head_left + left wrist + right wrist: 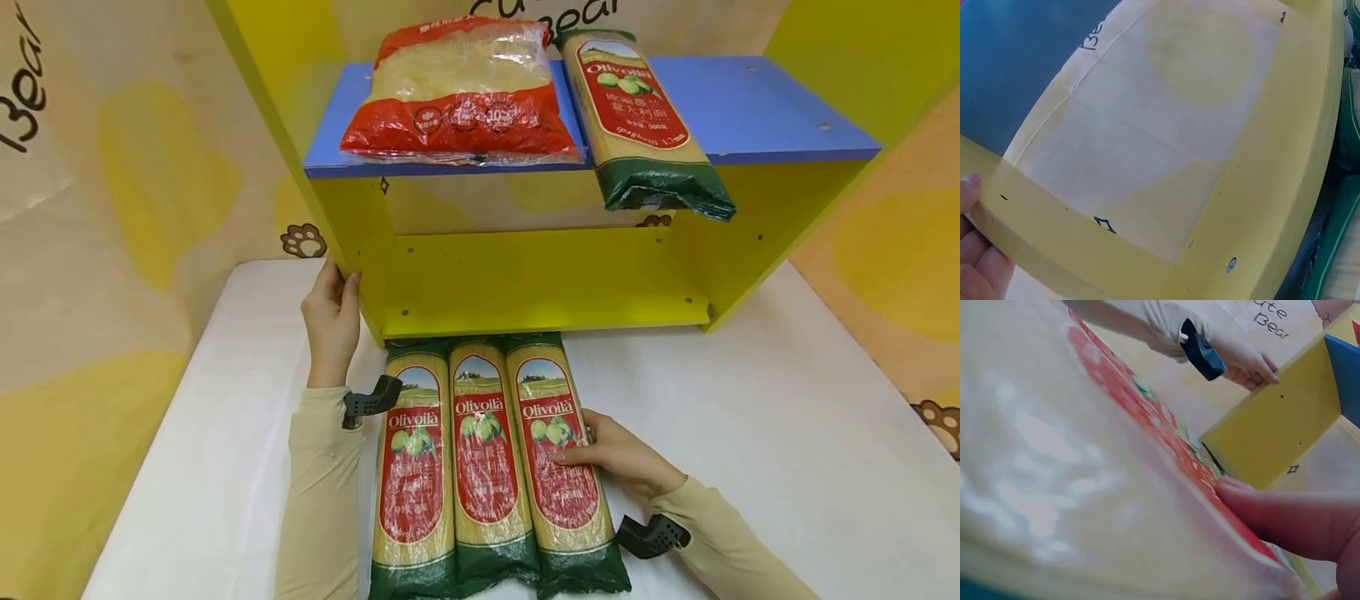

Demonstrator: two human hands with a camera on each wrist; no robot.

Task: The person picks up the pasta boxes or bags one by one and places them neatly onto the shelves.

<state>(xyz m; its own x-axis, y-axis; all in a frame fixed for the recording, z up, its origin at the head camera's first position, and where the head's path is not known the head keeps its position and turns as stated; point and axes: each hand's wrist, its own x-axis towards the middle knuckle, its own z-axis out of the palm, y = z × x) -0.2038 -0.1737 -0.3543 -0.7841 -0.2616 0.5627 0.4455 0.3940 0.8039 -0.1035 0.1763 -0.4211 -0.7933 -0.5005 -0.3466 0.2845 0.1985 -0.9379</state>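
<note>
My left hand grips the front edge of the left side panel of a yellow shelf unit; the thumb lies against the panel's inner face in the left wrist view. Three spaghetti packs lie side by side in front of the unit: a left pack, a middle pack and a right pack. Each has a red label and green ends. My right hand holds the right pack by its right side, thumb over the label, its other fingers mostly hidden. In the right wrist view this pack looms close.
On the blue shelf board lie a red-and-clear bag of pasta and another spaghetti pack, whose green end juts over the front edge. A white tabletop spreads under everything. Patterned wall covering stands behind.
</note>
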